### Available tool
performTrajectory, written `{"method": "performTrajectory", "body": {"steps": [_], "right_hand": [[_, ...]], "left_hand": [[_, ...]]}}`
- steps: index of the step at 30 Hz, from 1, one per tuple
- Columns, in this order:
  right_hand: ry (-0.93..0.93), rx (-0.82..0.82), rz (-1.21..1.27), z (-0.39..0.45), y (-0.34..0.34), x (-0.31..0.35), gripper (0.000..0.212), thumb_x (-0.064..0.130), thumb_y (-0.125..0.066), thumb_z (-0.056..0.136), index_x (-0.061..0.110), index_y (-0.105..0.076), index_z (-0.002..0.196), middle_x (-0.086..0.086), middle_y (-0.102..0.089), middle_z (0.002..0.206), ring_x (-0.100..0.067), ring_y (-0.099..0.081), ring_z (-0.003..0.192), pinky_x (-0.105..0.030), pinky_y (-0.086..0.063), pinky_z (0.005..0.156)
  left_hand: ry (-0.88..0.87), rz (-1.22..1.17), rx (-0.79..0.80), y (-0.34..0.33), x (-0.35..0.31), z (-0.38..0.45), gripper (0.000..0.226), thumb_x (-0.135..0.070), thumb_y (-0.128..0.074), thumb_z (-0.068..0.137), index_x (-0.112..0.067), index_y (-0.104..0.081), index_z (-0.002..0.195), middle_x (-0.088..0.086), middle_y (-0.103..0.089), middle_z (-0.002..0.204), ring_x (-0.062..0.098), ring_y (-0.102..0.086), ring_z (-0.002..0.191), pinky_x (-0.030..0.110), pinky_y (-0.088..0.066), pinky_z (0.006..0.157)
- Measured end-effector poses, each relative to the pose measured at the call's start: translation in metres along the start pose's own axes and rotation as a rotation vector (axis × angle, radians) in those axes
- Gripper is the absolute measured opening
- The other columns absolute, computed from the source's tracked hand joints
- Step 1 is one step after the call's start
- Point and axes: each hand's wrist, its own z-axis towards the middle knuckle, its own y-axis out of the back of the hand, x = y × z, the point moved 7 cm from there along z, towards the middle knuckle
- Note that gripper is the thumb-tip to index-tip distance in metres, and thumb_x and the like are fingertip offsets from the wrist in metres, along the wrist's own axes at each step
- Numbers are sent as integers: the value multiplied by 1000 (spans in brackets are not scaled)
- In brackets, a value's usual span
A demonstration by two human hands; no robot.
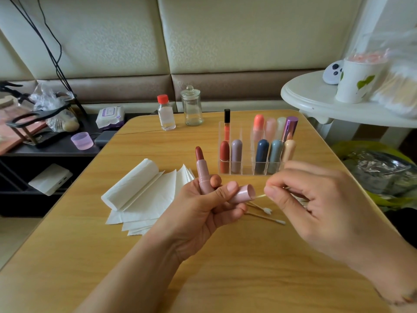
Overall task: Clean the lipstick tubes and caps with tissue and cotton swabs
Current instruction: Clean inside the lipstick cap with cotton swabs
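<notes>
Above the middle of the wooden surface (225, 267), cap-cleaning in hand. Left hand (203, 206) gripping two things at once: the pink lipstick tube (203, 175), upright with its red-brown stick exposed, held between palm and curled fingers; the matching pink cap (242, 194), pinched between thumb and forefinger, open mouth turned to the right. Right hand (316, 199) pinching a cotton swab (260, 196) between thumb and fingertips, the stem level and entering the cap's mouth; tip hidden inside, so depth of reach impossible to tell.

Judged stage: swabbing the inside of this cap, with most of the job still ahead, given the many capped lipsticks standing in the clear organizer (228, 171) just behind the hands. Next move likely calling for a small twirl of the stem against the inner wall, cap kept steady, bare stick kept away from skin and swab.

Directly below the hands, spare swabs (266, 214) lying loose on the surface. To the left, a tissue roll (128, 184) partly unrolled over folded sheets, near enough to reach. Further back, a small clear bottle (166, 114) with a red lid and an empty glass jar (191, 107), well apart from the work. Broad bare wood towards the near edge; little room rightward, organizer close behind and surface edge near the right wrist.
</notes>
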Motion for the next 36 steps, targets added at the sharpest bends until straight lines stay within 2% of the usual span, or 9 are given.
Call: {"method": "performTrajectory", "body": {"steps": [4, 7, 16, 20, 24, 28, 33, 36], "right_hand": [[4, -10, -4, -1, -1, 0, 26, 36, -52, 97, 21, -69, 83, 13, -54, 72, -19, -53, 55, -41, -43, 47], [12, -23, -32, -2, -2, 3, 26, 36, -52, 96, 21, -68, 81, 11, -54, 70, -19, -53, 54, -40, -44, 47], [13, -96, -60, -3, -2, 8, 29, 34, -53, 98, 19, -73, 82, 8, -61, 65, -15, -57, 53, -35, -45, 45], [-12, -149, -46, -5, -1, 7, 28, 33, -55, 98, 18, -74, 83, 11, -61, 65, -11, -56, 54, -35, -43, 45], [-48, -203, -30, -7, -2, 6, 29, 33, -56, 99, 16, -75, 84, 7, -62, 61, -14, -58, 51, -35, -44, 43], [-81, -233, -58, -7, -1, 5, 26, 30, -59, 98, 16, -74, 82, 10, -53, 51, -8, -49, 43, -31, -39, 39], [-131, -205, -116, -7, -2, 1, 27, 33, -56, 97, 20, -73, 82, 19, -42, 50, 2, -39, 43, -21, -30, 42], [-141, -119, -164, -7, -3, 0, 29, 39, -53, 97, 25, -71, 80, 18, -41, 47, -4, -40, 40, -21, -28, 42]], "left_hand": [[-40, 6, 24, -1, -1, 0, 26, 3, -63, 72, -13, -46, 83, 17, -71, 84, 25, -73, 72, 29, -61, 63], [-76, -41, 42, 0, -2, 1, 34, 13, -65, 72, -10, -45, 85, 14, -65, 83, 27, -73, 81, 33, -61, 70], [-123, -56, 69, 2, -3, 5, 39, 20, -60, 65, -10, -45, 85, 11, -61, 82, 27, -68, 80, 38, -59, 85], [-134, -45, 85, 1, -4, 4, 40, 21, -59, 65, -10, -45, 85, 11, -60, 82, 29, -69, 82, 38, -59, 84], [-134, -45, 114, -1, -4, 4, 39, 22, -58, 65, -10, -45, 84, 11, -60, 82, 30, -71, 83, 37, -59, 83], [-128, -35, 127, -1, -3, 4, 39, 22, -58, 66, -10, -46, 84, 11, -60, 83, 28, -70, 83, 35, -59, 81], [-129, -88, 140, 0, -3, 5, 37, 23, -55, 70, -10, -45, 84, 12, -58, 85, 31, -71, 87, 37, -58, 86], [-154, -88, 118, 3, -5, 6, 37, 22, -55, 69, -11, -46, 84, 11, -58, 86, 30, -70, 87, 36, -58, 85]]}}
